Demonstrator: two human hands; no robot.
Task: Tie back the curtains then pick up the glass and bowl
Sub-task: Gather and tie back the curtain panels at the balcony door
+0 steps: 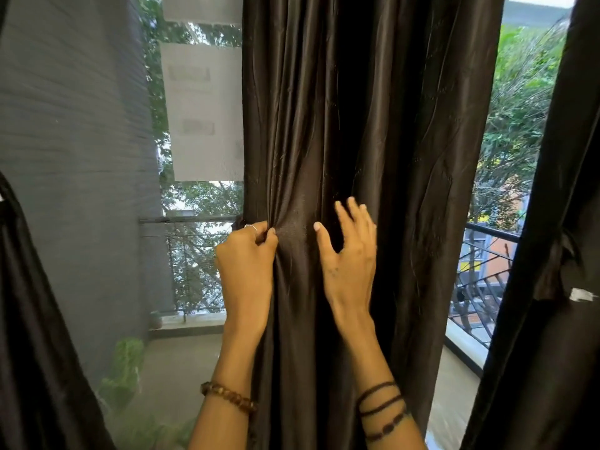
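We have the curtain (357, 125) hanging straight ahead, its long folds running top to bottom, with our left hand (246, 264) at its left edge and our right hand (349, 254) on the gathered middle, so both are equally near. Left fingers (268, 233) are curled tight, pinching a bunch of cloth; right fingers (352, 212) are spread nearly straight, resting on the folds and gripping nothing. No tie, glass or bowl shows.

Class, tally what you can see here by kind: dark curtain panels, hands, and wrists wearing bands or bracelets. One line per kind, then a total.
Dark curtain panels: 3 (middle, left edge, right edge)
Hands: 2 (left hand, right hand)
Banded wrists: 2
Total: 7
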